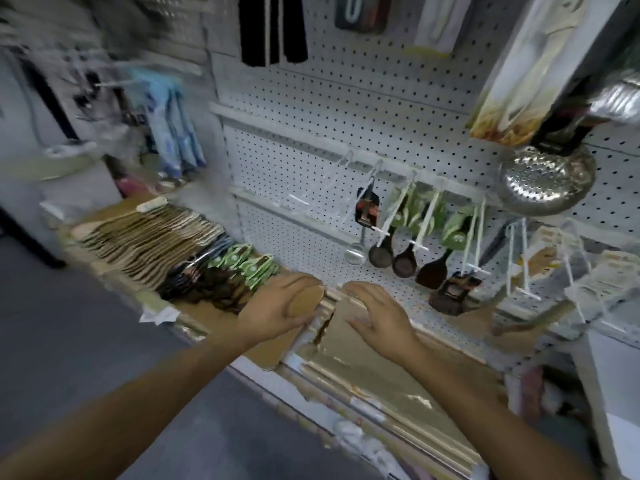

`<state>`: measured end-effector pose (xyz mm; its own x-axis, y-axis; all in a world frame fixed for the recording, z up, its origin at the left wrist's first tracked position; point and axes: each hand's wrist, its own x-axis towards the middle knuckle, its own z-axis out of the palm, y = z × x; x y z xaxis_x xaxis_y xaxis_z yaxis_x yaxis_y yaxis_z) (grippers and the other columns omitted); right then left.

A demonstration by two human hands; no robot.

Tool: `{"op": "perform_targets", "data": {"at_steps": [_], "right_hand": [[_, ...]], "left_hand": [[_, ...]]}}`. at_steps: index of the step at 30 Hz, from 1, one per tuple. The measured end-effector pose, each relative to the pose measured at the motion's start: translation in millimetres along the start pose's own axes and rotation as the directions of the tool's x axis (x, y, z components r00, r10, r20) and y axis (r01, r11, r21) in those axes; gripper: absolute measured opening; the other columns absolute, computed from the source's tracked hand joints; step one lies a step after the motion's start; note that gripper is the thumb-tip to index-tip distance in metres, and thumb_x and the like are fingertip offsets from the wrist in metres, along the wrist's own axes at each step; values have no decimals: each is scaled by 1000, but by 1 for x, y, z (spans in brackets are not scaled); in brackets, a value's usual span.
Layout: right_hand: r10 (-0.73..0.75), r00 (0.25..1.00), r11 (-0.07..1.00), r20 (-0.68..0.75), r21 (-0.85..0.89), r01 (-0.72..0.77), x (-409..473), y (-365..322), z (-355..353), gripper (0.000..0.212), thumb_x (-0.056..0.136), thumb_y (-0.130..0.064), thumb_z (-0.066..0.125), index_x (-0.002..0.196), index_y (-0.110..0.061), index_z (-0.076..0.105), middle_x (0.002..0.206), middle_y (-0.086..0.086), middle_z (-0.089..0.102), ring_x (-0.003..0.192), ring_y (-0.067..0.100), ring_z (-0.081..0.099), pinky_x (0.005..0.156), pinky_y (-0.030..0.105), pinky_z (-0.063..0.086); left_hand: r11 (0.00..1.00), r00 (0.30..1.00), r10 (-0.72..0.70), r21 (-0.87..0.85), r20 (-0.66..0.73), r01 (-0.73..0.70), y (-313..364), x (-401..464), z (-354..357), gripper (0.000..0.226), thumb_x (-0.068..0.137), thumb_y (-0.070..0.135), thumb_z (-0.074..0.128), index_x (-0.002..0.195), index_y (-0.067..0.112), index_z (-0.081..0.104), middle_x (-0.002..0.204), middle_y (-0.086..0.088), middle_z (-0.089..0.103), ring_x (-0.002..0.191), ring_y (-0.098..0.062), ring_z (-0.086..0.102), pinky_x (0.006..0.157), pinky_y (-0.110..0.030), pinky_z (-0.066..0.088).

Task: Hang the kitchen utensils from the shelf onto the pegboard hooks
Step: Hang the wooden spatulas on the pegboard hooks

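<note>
1. We find this to be a retail shop, in its kitchenware section.
2. The back wall is white pegboard (363, 109) fitted with rows of long display hooks (424, 220).
3. Several identical dark wooden spoons (403, 261) hang in line, each with a green card label; a perforated steel skimmer (545, 183) and a small ladle (356, 252) hang nearby.
4. The shelf (204, 315) below carries one wooden utensil in quantity, a stacked row of wooden spatulas (145, 237), beside bundled green-labelled stock (242, 263).
5. Carded packaged goods (519, 81) hang above, and blue packets (175, 133) hang on the neighbouring bay.
</note>
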<state>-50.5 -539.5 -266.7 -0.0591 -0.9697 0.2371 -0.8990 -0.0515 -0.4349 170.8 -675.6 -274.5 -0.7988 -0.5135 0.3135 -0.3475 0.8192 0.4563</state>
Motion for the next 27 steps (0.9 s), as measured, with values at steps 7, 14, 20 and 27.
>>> {"op": "perform_targets", "data": {"at_steps": [7,14,20,27], "right_hand": [[-100,993,995,60,-13,101,63,-120,72,56,91,-48,57,142,-29,44,142,-10,48,132,9,40,105,30,40],[-224,971,974,88,6,225,128,-214,137,58,92,-56,48,140,-23,48,141,-5,51,131,11,42,106,24,31],[-308,938,951,159,21,308,195,-250,187,55,93,-49,57,141,-26,45,142,-7,49,132,8,40,110,23,25],[-363,908,932,211,89,352,289,-272,251,55,94,-51,55,142,-26,46,144,-10,47,131,0,36,108,18,20]], "left_hand": [[995,999,-42,91,-10,42,-89,-87,-86,59,88,51,68,141,36,48,142,15,51,132,-7,46,109,-37,41],[985,985,-151,77,-78,157,-163,-160,-152,56,88,50,66,138,32,51,137,12,55,129,-9,50,105,-41,44],[954,950,-280,71,-136,292,-233,-197,-192,54,89,45,70,138,31,53,141,11,54,130,-6,48,108,-30,42],[932,936,-341,94,-91,349,-335,-196,-225,53,92,55,61,138,31,53,139,13,55,129,-8,50,107,-29,42]]}}
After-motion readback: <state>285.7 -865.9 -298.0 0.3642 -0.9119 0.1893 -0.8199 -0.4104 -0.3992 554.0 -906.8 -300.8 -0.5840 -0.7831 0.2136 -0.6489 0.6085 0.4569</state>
